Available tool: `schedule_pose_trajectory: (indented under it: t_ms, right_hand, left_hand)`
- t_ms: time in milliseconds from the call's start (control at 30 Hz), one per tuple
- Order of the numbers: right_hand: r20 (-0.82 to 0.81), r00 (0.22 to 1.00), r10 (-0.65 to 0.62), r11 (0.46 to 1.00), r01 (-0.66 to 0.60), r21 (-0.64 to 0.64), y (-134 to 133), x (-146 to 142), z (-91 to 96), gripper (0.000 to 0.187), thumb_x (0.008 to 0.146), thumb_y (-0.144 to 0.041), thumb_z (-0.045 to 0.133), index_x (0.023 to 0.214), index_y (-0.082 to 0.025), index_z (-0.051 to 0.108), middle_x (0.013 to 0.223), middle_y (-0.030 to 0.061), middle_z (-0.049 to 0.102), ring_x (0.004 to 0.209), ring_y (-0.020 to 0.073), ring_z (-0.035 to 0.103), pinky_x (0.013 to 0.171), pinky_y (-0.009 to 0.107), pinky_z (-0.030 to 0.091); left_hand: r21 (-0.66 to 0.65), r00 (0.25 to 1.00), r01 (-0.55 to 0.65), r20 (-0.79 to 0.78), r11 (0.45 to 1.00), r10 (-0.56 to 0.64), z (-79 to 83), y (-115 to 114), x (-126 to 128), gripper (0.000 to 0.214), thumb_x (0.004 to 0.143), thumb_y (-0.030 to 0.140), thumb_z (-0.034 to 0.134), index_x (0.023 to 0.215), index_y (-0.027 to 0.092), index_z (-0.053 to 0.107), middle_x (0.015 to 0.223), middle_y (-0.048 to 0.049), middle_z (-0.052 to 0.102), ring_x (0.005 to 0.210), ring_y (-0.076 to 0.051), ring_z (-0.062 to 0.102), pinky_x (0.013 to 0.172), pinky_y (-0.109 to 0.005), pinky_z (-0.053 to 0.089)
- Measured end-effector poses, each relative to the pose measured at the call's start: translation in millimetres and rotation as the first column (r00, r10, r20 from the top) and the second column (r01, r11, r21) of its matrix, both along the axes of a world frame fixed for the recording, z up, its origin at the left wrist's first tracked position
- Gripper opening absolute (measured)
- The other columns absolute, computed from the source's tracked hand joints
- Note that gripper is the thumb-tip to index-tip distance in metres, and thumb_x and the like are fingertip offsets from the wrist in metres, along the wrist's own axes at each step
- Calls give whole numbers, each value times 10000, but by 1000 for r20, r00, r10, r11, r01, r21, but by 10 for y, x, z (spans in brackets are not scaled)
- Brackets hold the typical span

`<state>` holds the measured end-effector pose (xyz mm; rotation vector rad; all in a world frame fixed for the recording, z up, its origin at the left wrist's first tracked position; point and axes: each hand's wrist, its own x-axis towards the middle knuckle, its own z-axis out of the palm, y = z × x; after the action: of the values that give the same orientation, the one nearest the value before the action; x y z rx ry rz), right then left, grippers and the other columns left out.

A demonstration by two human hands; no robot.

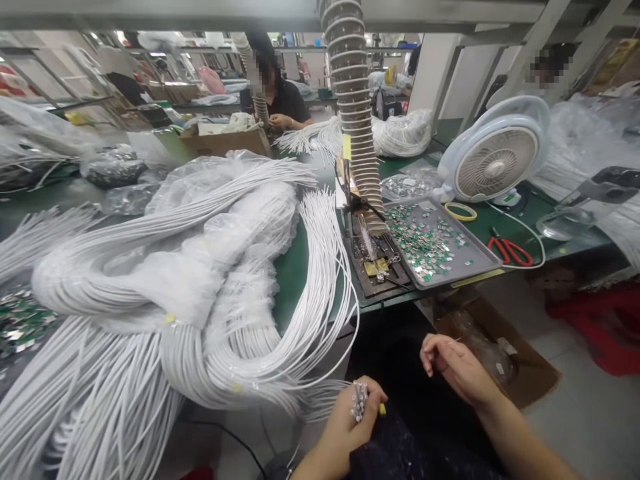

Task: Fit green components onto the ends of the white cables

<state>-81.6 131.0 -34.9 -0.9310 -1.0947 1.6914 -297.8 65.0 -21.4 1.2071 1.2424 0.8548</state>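
My left hand [353, 417] is closed round a bundle of white cables [359, 399], whose cut ends poke up between thumb and fingers. A small yellow piece [383, 409] shows beside that thumb. To the right, over the dark clothing on my lap, my right hand [455, 363] is apart from the cables with its fingers curled in; what they hold, if anything, is too small to make out. Many long white cables [320, 267] lie looped on the bench to the left, partly wrapped in clear plastic [195, 280].
A soldering stand [377, 267] sits under a ribbed exhaust hose [353, 100]. Beside it are a grey tray [467, 263] of small green boards, yellow tape [460, 211], red-handled scissors [510, 250] and a fan [495, 160]. An open carton [535, 373] lies below. A co-worker [285, 100] sits opposite.
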Motion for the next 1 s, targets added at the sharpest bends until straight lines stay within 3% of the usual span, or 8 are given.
schedule_pose_trajectory:
  t_ms: [100,200,367,533,633,800,900,1000]
  right_hand:
    - [19,1000,-15,996,13,89,32,85,85,266,874,-385,497,763,-178,620,684,10,514,569,120,522,501,254,421]
    - [119,992,42,966,-71,250,55,86,194,272,912,-342,427,790,-184,612,701,15,514,587,122,524,544,265,431]
    - [329,938,110,834,-267,483,95,22,322,288,929,-297,372,761,-192,580,673,19,509,651,136,516,627,270,433]
    - [354,931,90,738,-301,604,159,-8,360,270,929,-271,361,770,-192,564,692,23,511,657,127,501,609,243,425]
    - [327,939,106,745,-293,599,186,24,384,249,931,-253,364,828,-199,585,692,20,519,655,121,510,611,235,433]
    - [199,968,152,813,-237,532,236,307,459,271,946,-282,340,934,-240,607,729,20,553,665,118,557,639,243,459]
    - [300,945,130,822,-272,501,252,434,495,264,943,-268,347,954,-245,609,743,26,564,702,130,558,664,253,458]
    - [425,891,158,795,-370,480,223,392,498,268,940,-278,347,868,-220,599,720,25,550,697,128,543,660,245,445]
  left_hand:
    - [-3,1000,18,2,1000,-18,13,128,109,424,834,565,418,743,168,537,604,14,461,562,-113,411,586,-243,366]
    - [0,999,-45,-2,999,45,87,288,273,379,852,522,413,768,172,529,626,14,463,574,-116,412,586,-245,366]
    - [43,999,32,9,999,-32,329,449,528,331,862,455,431,716,168,508,621,22,428,592,-114,393,601,-246,356]
    - [37,1000,20,-7,999,-20,464,509,621,322,852,441,441,672,175,442,622,27,400,589,-111,365,588,-248,333]
    - [20,1000,-20,-7,1000,21,441,550,611,311,840,433,460,664,177,433,618,30,388,585,-109,359,568,-241,323]
    - [-48,987,-151,53,987,154,382,597,528,290,849,455,458,745,185,444,580,67,304,519,-85,285,492,-213,265]
    - [-7,1000,23,19,1000,-23,421,605,540,333,872,475,414,773,168,496,601,47,358,535,-86,315,499,-215,276]
    - [52,990,143,-25,988,-142,447,608,614,367,889,474,381,735,162,498,637,24,400,587,-97,352,549,-224,311]
